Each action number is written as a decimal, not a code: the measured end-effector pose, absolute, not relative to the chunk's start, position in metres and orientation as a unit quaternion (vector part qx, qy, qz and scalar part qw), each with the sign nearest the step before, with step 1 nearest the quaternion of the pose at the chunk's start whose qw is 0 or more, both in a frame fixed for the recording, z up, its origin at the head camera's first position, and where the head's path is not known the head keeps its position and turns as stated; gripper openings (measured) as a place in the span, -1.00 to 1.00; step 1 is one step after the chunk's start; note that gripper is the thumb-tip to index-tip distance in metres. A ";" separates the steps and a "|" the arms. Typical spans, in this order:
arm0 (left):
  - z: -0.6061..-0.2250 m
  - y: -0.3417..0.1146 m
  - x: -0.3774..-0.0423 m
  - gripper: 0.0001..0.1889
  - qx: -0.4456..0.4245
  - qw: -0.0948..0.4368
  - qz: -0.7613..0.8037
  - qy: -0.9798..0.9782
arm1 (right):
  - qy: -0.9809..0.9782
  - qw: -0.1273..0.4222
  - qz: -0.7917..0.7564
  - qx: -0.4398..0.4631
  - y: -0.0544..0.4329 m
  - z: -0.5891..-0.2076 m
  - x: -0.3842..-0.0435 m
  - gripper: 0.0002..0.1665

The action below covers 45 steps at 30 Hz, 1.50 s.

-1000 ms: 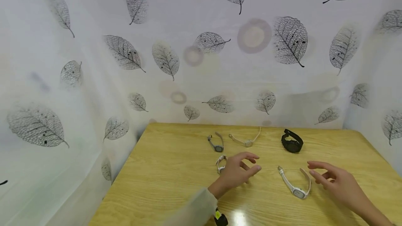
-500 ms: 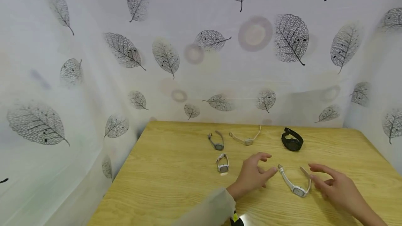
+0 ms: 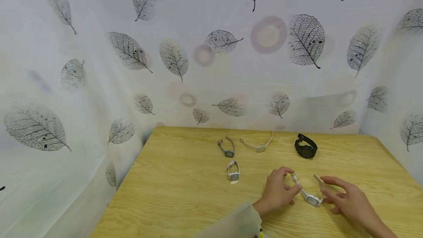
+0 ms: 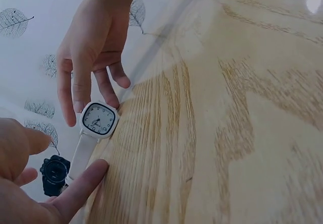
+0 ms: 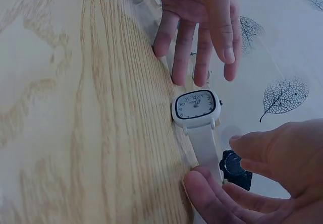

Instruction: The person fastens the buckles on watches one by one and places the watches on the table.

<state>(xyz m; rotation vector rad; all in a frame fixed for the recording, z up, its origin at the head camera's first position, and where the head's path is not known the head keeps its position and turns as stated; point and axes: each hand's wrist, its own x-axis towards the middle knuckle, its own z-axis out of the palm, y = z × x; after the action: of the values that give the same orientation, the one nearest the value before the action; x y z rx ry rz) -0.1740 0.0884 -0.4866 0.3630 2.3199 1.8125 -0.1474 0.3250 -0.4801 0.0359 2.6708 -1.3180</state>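
Observation:
A white wristwatch (image 3: 312, 201) lies on the wooden table between both hands, its two strap halves spread apart. Its squarish dial faces up in the left wrist view, where the watch (image 4: 99, 119) shows black numerals. My left hand (image 3: 277, 191) is at the buckle-side strap, thumb tip right at the band and forefinger by the buckle. On the other side, my right hand (image 3: 351, 201) has its thumb against the free strap end, with the forefinger stretched past it. In the right wrist view the right hand's fingers (image 5: 202, 191) straddle the strap, loosely bent.
A black sports watch (image 3: 306, 151) stands farther back on the right. Toward the back left are a grey watch (image 3: 229, 153), a pale watch (image 3: 260, 149) with its strap spread, and a small white watch (image 3: 233, 176). Behind the table (image 3: 172, 186) hangs leaf-printed cloth (image 3: 211, 76).
My left hand has moved right, away from the small white watch, up to the strap of the front watch. My right hand has drawn slightly left onto the other strap end.

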 end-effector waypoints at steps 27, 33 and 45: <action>-0.494 0.112 -0.178 -0.75 0.098 0.026 0.528 0.843 | 0.882 0.089 -0.462 0.022 0.318 -0.482 -0.153 -0.43; -0.496 0.119 -0.178 -0.75 0.091 0.001 0.474 0.876 | 0.892 0.087 -0.444 0.031 0.316 -0.483 -0.154 -0.47; -0.495 0.120 -0.178 -0.81 0.092 -0.003 0.478 0.874 | 0.894 0.085 -0.438 0.042 0.315 -0.484 -0.153 -0.50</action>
<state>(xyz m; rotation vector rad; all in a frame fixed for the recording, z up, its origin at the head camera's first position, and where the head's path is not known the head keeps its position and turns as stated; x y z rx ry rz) -0.1781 0.1195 -0.4950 0.2907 2.7503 1.5040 -0.1531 0.3150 -0.4836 0.1241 2.6655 -1.3054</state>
